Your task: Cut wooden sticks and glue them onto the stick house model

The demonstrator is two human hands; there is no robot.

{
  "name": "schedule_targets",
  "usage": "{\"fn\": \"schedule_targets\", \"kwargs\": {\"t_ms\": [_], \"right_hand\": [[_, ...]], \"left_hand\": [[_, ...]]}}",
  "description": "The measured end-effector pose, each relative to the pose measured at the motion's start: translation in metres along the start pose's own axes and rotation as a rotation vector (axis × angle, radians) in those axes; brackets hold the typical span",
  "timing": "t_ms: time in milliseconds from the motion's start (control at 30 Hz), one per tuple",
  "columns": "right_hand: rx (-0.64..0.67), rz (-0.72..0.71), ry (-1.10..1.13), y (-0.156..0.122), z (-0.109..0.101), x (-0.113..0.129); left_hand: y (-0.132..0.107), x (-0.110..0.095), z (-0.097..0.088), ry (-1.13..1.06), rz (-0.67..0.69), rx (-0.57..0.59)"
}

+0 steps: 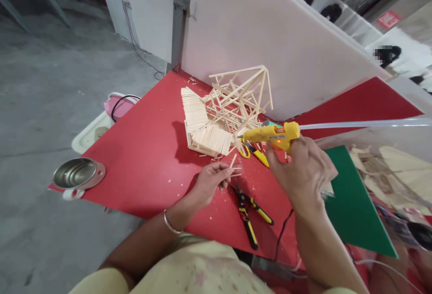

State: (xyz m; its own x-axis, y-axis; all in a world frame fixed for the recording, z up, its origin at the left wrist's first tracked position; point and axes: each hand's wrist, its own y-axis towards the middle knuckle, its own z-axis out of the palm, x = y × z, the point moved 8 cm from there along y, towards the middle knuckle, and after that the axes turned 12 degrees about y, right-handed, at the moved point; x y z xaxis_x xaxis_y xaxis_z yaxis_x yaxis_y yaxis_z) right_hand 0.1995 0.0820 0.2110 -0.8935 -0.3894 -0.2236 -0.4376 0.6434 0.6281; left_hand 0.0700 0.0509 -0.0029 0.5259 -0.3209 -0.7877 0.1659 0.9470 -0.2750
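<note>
My left hand [213, 179] pinches a few short wooden sticks [233, 160] between thumb and fingers, just above the red table. In my right hand [302, 172] is a yellow hot glue gun [272, 135], its nozzle pointing left and a long clear glue stick [357, 124] running out of its back. An orange light glows on the gun. Beyond both hands stands a model built of wooden sticks [216, 137], with slatted panels and an open frame [243, 91]. The glue gun's nozzle appears close to the model's right side; whether they touch I cannot tell.
Black-and-yellow pliers [243, 208] lie in front of my hands. Yellow-handled scissors [245, 150] and a yellow cutter [260, 155] rest beside the model. A metal cup [79, 174] sits at the left corner, a green board [354, 204] at right. A white partition [236, 28] rises behind.
</note>
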Motion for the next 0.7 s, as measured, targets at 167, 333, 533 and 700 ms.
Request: {"fn": "schedule_targets", "kwargs": {"t_ms": [167, 333, 533, 700], "right_hand": [[0.017, -0.118, -0.071, 0.006, 0.002, 0.014], [0.034, -0.151, -0.086, 0.009, 0.008, 0.021], [0.048, -0.165, -0.108, 0.01, 0.012, 0.024], [0.038, -0.199, -0.116, 0.012, 0.008, 0.032]], "left_hand": [[-0.001, -0.004, 0.0, -0.037, 0.006, -0.008], [-0.003, -0.008, -0.001, -0.033, 0.002, -0.024], [-0.002, -0.009, -0.001, -0.025, 0.013, -0.016], [-0.001, -0.007, -0.002, -0.029, 0.015, -0.021]]}}
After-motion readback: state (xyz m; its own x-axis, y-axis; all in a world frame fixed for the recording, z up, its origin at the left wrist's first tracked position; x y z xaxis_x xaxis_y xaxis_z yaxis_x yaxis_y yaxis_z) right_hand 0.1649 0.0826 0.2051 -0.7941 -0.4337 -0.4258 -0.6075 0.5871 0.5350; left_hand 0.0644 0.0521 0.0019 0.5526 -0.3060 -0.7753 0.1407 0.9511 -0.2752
